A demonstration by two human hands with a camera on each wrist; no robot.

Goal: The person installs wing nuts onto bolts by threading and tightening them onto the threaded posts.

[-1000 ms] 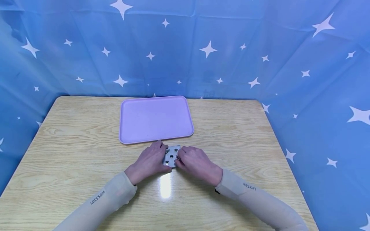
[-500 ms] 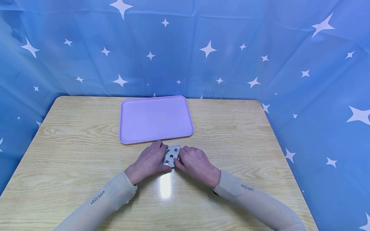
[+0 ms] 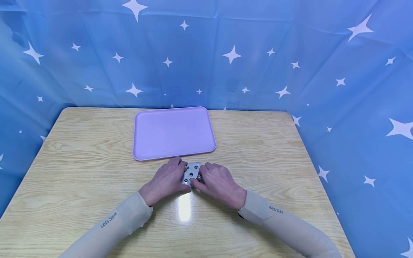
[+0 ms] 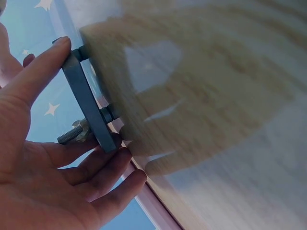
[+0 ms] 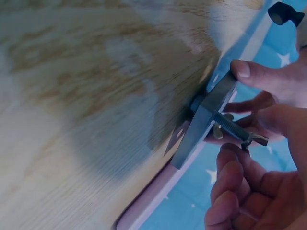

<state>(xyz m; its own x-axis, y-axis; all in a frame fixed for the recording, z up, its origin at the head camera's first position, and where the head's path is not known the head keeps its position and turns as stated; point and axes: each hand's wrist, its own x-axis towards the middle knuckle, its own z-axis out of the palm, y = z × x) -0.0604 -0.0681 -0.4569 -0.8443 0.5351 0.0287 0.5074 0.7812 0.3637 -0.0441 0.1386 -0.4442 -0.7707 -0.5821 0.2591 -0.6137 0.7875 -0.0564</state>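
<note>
Across the metal plate (image 3: 189,170) from the gripping left hand (image 3: 166,178), the right hand (image 3: 220,182) curled by an upright bolt's (image 5: 232,126) wing nut (image 5: 247,141), pinch unclear.

1. Looks like a staged booth; what kind of building surrounds it cannot be told.
2. Creased blue cloth (image 3: 200,39), printed with white stars, hangs beyond the fingers (image 4: 122,191) and to both sides of them.
3. Beneath the fingers spreads a wood-grain desk (image 3: 80,161), the cloth close along its far edge.
4. Between them, a metal plate (image 4: 88,103).
</note>
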